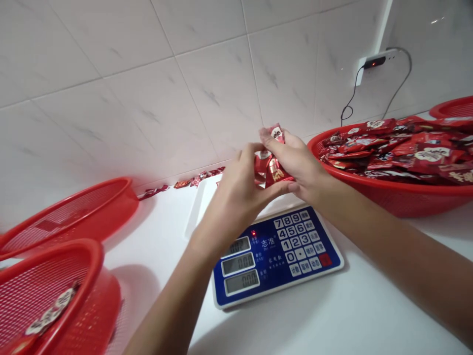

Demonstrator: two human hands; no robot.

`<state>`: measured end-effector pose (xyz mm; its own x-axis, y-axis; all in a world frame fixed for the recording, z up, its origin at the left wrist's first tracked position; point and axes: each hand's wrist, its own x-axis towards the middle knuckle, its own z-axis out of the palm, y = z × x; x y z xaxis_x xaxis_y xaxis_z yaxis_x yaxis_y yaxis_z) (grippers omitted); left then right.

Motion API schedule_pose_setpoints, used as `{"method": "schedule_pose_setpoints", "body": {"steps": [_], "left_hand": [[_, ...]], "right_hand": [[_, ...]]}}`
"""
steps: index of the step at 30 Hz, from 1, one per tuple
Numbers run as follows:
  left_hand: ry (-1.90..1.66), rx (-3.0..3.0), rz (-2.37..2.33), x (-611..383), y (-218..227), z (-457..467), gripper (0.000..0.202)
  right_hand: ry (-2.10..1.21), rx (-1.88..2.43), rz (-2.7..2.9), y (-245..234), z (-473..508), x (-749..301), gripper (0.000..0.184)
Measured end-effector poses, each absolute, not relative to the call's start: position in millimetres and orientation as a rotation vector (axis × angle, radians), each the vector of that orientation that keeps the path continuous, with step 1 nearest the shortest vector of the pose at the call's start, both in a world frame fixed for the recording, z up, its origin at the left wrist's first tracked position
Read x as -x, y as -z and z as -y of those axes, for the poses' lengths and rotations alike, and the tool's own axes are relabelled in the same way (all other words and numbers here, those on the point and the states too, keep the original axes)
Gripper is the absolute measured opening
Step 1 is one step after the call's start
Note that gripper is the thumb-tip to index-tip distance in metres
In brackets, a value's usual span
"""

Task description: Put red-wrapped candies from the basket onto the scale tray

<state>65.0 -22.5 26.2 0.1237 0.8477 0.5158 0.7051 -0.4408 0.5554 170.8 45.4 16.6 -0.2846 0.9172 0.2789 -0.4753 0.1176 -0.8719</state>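
Both hands come together above the weighing pan (201, 197) of a digital scale (273, 256) with a blue keypad face. Between them are small red snack packets (276, 170), printed with pale and gold lettering. My right hand (301, 160) grips the packets, its thumb laid over the upper one. Curled around their near left side, my left hand (240, 180) has its fingers closed on them too. Exactly how many packets there are is hidden by the fingers. My forearms cover part of the scale's displays and pan.
A red basket (391, 197) heaped with red packets stands at the right, another basket (454, 106) behind it. Two red mesh baskets (118, 207) (107, 296) sit at the left. Loose packets (181, 184) line the tiled wall (210, 88). A cord (356, 88) hangs from a socket.
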Motion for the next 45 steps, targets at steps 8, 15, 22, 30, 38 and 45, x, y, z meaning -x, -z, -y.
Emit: {"method": "schedule_pose_setpoints", "body": {"steps": [8, 15, 22, 30, 38, 45], "left_hand": [[-1.168, -2.072, -1.496, -42, -23, 4, 0.044], [-0.907, -2.165, -1.901, -10, -26, 0, 0.032], [-1.065, -2.145, -1.997, -11, -38, 9, 0.009], [-1.094, -2.105, -1.984, -16, -46, 15, 0.008], [-1.182, -2.085, -1.882, -19, -47, 18, 0.008], [-1.334, -2.095, -1.488, -32, -48, 22, 0.022]], "right_hand": [[-1.621, 0.507, 1.312, -12, -60, -172, 0.013], [-1.373, 0.801, 1.615, -6, -75, -182, 0.012], [-1.143, 0.753, 1.716, -9, -76, -184, 0.020], [-1.167, 0.765, 1.733, -16, -70, -187, 0.027], [-1.213, 0.737, 1.742, -17, -69, -186, 0.030], [-1.394, 0.537, 1.918, -26, -34, -188, 0.064]]}}
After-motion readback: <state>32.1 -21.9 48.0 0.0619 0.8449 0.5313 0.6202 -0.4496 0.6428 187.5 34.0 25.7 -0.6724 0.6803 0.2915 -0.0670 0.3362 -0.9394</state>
